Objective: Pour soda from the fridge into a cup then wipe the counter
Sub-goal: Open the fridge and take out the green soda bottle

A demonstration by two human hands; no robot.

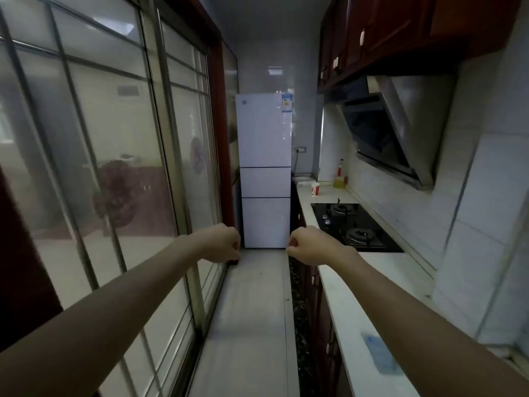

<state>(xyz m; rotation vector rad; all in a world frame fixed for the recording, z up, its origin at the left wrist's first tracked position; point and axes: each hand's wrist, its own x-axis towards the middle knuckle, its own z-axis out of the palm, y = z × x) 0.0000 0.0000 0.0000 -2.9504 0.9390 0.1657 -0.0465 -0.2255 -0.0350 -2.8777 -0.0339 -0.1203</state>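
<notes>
A black two-burner gas hob [353, 226] is set under a slanted range hood [392, 133], dark red wall cabinets [380, 32] hang above, an oil bottle [339, 174] stands by the tiled wall, and a sliding glass door [108, 156] lines the opposite side.

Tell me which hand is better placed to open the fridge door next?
Probably the right hand. The fridge is closed and far ahead; neither it nor the left hand is near it. Both are closed and empty. No handle shows, so the opening side cannot be told.
</notes>
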